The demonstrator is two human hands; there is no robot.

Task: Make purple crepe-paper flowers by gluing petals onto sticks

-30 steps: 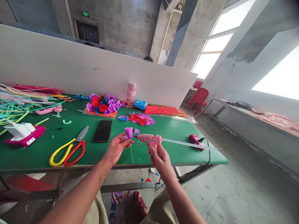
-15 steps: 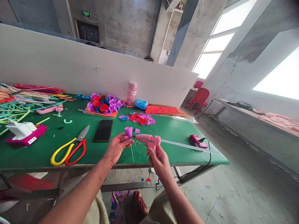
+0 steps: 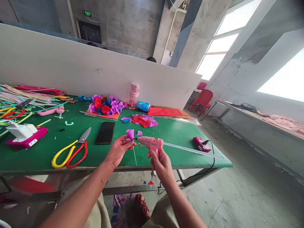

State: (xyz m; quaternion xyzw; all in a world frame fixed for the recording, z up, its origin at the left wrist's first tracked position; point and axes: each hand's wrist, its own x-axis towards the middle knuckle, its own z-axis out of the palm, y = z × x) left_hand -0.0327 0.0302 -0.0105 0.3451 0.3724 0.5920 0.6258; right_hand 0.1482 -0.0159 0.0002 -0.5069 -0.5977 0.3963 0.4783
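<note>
Between the fingertips of my left hand is a small purple paper flower, with a thin pale stem or thread hanging below. My right hand is wrapped round the handle of a pink hot glue gun. Its nozzle points left and touches, or almost touches, the base of the flower. A long clear glue stick juts out of the gun's back. Just behind the nozzle lies a loose purple petal. Farther back is a pile of red, purple and blue petals.
On the green table are yellow-and-red scissors, a black phone, a heap of paper flowers, a pink bottle and magenta power strips. Pipe cleaners and a second glue gun lie left. A white board stands behind.
At the far left, another person's hand has gone out of view, and a second pair of scissors now lies on the pipe cleaners. My hands have hardly moved.
</note>
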